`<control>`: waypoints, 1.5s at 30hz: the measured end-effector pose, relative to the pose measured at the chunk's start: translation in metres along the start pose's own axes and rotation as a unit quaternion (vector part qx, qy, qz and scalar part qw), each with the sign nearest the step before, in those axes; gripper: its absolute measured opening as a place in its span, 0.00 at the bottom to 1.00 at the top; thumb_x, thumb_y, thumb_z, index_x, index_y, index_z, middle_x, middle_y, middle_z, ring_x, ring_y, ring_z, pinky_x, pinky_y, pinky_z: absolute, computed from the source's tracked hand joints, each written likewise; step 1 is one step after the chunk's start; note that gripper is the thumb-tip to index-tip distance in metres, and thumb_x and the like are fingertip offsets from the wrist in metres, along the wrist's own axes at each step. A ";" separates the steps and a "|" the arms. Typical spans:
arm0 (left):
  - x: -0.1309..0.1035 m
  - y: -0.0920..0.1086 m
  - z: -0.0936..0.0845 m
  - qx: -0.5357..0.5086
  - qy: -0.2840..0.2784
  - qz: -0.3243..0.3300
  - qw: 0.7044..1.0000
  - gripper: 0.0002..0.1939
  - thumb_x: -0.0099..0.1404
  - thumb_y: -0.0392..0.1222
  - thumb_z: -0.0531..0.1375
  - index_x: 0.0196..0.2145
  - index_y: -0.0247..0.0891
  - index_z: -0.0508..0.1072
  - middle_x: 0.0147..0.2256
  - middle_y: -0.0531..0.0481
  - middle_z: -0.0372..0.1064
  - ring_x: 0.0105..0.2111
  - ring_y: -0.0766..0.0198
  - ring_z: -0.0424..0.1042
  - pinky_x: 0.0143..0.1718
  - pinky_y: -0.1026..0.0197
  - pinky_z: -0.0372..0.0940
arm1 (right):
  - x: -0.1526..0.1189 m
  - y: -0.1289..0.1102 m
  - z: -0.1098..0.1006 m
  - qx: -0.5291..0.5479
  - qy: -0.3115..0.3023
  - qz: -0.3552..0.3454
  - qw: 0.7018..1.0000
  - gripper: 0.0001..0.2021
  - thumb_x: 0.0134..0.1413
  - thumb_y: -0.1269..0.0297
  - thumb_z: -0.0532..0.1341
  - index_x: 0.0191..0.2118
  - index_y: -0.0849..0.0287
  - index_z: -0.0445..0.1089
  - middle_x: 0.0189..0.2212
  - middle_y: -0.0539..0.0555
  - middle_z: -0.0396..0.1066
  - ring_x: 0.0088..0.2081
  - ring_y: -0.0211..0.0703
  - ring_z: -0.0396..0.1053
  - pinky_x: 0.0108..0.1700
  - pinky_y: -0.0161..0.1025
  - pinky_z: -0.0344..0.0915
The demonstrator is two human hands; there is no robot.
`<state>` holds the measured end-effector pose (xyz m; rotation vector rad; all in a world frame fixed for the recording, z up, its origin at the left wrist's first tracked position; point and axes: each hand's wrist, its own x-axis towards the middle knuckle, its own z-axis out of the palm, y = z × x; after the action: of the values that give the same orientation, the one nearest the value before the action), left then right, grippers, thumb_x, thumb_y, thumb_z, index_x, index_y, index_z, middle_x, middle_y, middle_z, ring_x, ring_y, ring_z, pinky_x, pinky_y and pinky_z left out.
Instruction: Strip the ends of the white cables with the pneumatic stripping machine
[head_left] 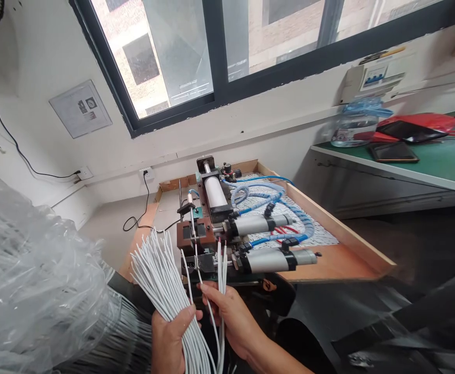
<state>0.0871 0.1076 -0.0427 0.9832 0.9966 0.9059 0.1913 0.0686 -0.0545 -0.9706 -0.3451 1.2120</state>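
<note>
My left hand (175, 335) is closed round a thick bundle of white cables (161, 280), their ends fanned out toward the machine. Between thumb and fingers of my right hand (227, 311) is a single white cable (198, 267), its tip reaching into the front of the pneumatic machine (196, 234). A few more white cables (222, 265), some with reddish tips, stand upright against the same hand. The machine carries several silver air cylinders (264, 259) with blue hoses (301, 218). Both hands are just in front of it, side by side.
A wooden-edged tray (340, 234) lies under and behind the machine. Plastic-wrapped cable bundles (44, 280) are piled at the left. On the right, a green table (441, 163) bears a phone (393, 152), a large water bottle (355, 124) and a red bag (430, 123).
</note>
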 end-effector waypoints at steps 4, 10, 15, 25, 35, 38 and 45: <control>-0.004 0.005 0.007 -0.023 -0.043 0.013 0.999 0.10 0.40 0.34 0.64 0.25 0.30 0.73 0.20 0.49 0.72 0.21 0.60 0.70 0.25 0.60 0.63 | -0.004 0.001 0.003 -0.034 -0.059 -0.007 0.998 0.10 0.37 0.61 0.63 0.20 0.65 0.67 0.13 0.46 0.58 0.17 0.30 0.52 0.20 0.30 0.45; 0.000 0.004 0.001 -0.043 -0.031 0.004 0.999 0.08 0.41 0.33 0.64 0.24 0.32 0.72 0.20 0.51 0.72 0.22 0.63 0.70 0.27 0.61 0.64 | -0.007 0.005 0.002 -0.029 0.037 -0.071 0.996 0.11 0.39 0.58 0.62 0.22 0.64 0.69 0.15 0.47 0.61 0.18 0.30 0.52 0.21 0.31 0.47; 0.007 0.004 -0.008 -0.047 0.011 -0.038 0.998 0.10 0.41 0.35 0.65 0.25 0.30 0.72 0.20 0.45 0.73 0.23 0.58 0.72 0.26 0.59 0.65 | 0.004 0.006 0.001 0.017 0.082 -0.059 0.995 0.11 0.37 0.60 0.63 0.21 0.65 0.68 0.14 0.47 0.61 0.16 0.29 0.50 0.19 0.30 0.45; 0.011 0.011 -0.001 -0.050 0.027 0.000 0.998 0.07 0.41 0.34 0.65 0.22 0.33 0.70 0.15 0.52 0.70 0.16 0.65 0.68 0.20 0.64 0.63 | 0.018 -0.001 0.004 0.132 0.087 0.047 0.986 0.11 0.28 0.65 0.66 0.18 0.65 0.65 0.12 0.46 0.61 0.14 0.28 0.53 0.17 0.28 0.45; 0.008 0.006 0.004 -0.027 -0.030 0.029 0.999 0.12 0.39 0.32 0.65 0.27 0.31 0.72 0.22 0.49 0.73 0.21 0.63 0.69 0.24 0.62 0.64 | 0.008 0.000 0.008 0.096 -0.041 0.026 0.994 0.12 0.33 0.60 0.65 0.22 0.65 0.69 0.13 0.45 0.58 0.16 0.29 0.54 0.21 0.31 0.53; 0.006 0.005 0.005 -0.024 -0.066 0.034 0.997 0.12 0.40 0.33 0.64 0.28 0.31 0.73 0.24 0.47 0.74 0.25 0.60 0.71 0.29 0.60 0.65 | 0.003 0.003 0.007 0.052 -0.028 -0.020 0.998 0.11 0.33 0.61 0.66 0.23 0.65 0.69 0.15 0.48 0.62 0.19 0.31 0.56 0.23 0.31 0.54; 0.007 0.003 -0.002 0.004 -0.036 0.008 0.999 0.08 0.42 0.34 0.64 0.23 0.32 0.71 0.19 0.50 0.72 0.21 0.62 0.69 0.27 0.60 0.64 | -0.001 0.007 0.000 -0.009 0.054 -0.089 0.994 0.13 0.39 0.58 0.62 0.24 0.65 0.70 0.16 0.49 0.62 0.17 0.31 0.52 0.20 0.31 0.48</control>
<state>0.0867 0.1154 -0.0425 1.0260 0.9335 0.8747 0.1863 0.0679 -0.0594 -0.9954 -0.3494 0.9911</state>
